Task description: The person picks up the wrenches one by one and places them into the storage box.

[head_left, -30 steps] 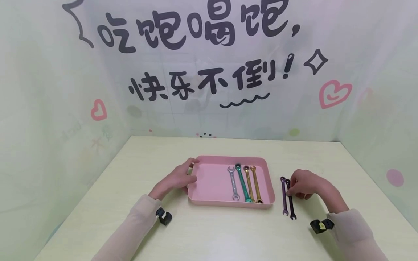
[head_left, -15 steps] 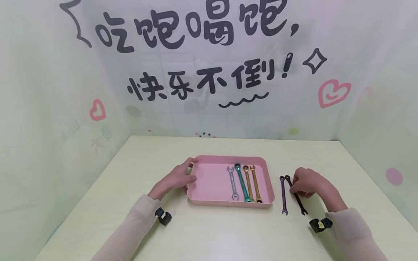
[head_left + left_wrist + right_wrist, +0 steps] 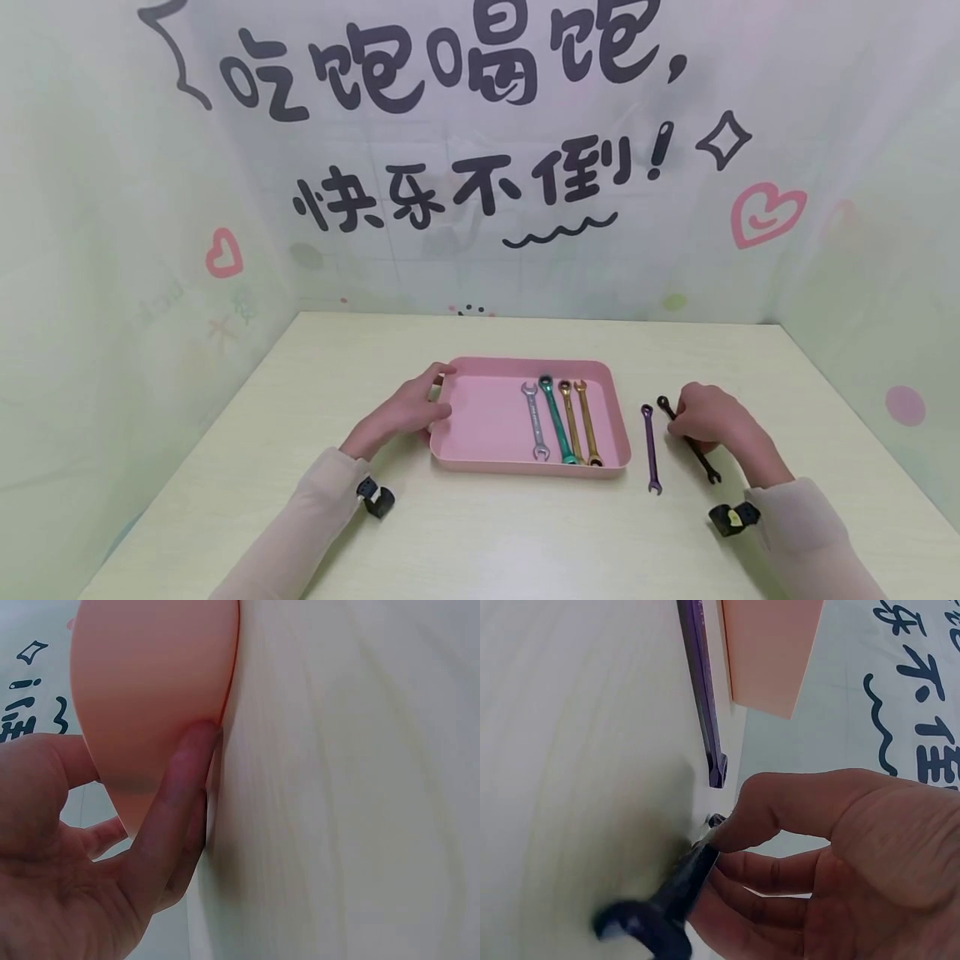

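While left hand (image 3: 408, 407) grips tray (image 3: 483, 417), 4 wrenches (image 3: 557, 422) inside, right hand (image 3: 708, 415) pinches dark wrench (image 3: 702, 461)

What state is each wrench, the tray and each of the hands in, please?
Pink tray: right side up.
Silver wrench: lying in tray.
Green wrench: lying in tray.
Gold wrenches: both lying in tray.
Purple wrench: lying on table.
Dark wrench: pinched, unclear if lifted.
Left hand: gripping tray.
Right hand: pinching dark wrench.

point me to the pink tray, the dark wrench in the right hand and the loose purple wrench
Pink tray (image 3: 483, 421): head view, bare part of its floor
Dark wrench (image 3: 685, 888): right wrist view, visible stretch of its shaft
Purple wrench (image 3: 651, 450): head view, middle of its shaft
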Action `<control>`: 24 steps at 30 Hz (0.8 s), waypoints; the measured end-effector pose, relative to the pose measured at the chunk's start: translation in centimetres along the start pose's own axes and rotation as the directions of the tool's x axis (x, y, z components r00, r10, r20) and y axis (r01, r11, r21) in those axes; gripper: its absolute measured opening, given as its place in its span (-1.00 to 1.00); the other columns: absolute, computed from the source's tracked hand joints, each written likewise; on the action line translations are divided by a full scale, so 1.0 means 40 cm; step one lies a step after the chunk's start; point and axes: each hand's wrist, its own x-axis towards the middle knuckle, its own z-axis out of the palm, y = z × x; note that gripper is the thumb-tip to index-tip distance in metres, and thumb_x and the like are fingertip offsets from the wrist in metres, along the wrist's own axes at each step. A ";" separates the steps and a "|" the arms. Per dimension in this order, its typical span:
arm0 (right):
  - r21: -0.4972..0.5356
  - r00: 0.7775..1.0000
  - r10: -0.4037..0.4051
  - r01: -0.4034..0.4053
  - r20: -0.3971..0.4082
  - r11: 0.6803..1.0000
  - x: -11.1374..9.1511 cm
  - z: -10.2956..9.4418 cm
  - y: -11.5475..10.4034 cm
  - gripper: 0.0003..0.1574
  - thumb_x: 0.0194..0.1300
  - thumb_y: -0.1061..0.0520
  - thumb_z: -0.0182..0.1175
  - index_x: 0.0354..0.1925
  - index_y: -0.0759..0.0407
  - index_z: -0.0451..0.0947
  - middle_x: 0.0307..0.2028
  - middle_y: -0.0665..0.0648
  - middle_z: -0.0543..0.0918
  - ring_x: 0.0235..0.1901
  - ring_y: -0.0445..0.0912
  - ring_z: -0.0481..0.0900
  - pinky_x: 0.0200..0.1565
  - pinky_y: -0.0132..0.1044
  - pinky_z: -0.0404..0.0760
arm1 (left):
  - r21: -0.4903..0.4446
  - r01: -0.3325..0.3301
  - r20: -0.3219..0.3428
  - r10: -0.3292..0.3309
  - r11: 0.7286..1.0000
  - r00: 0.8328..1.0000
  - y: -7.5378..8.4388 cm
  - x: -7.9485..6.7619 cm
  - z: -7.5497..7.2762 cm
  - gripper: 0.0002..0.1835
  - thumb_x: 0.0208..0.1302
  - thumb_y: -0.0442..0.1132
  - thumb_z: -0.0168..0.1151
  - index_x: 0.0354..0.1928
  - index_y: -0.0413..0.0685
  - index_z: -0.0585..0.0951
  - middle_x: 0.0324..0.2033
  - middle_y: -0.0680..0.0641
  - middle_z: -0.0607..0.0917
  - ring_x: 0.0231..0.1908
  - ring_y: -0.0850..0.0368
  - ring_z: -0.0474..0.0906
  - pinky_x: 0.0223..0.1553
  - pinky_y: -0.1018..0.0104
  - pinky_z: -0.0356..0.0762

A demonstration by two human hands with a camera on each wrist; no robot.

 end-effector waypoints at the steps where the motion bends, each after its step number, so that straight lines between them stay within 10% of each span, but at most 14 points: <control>1: -0.001 1.000 -0.003 0.003 -0.005 1.000 0.001 0.000 0.002 -0.87 0.14 0.23 0.22 -0.38 0.32 0.57 -0.50 0.15 0.60 -0.57 -0.08 0.56 -0.53 -0.29 0.63 | 0.001 -0.003 0.000 0.003 1.000 1.000 0.000 0.001 0.000 -0.22 0.29 -0.34 0.19 0.55 0.05 0.21 0.47 -0.30 0.33 -0.36 0.03 0.67 -0.53 0.20 0.73; 24: 0.051 0.992 -0.090 0.095 -0.085 0.994 -0.010 -0.026 -0.024 -0.79 0.17 0.18 0.27 -0.28 0.34 0.58 -0.47 0.16 0.63 -0.59 -0.10 0.62 -0.50 -0.25 0.66 | -0.004 -0.005 0.002 0.005 1.000 1.000 -0.004 0.005 0.000 -0.22 0.29 -0.33 0.19 0.55 0.05 0.22 0.47 -0.30 0.34 -0.34 0.03 0.67 -0.52 0.20 0.73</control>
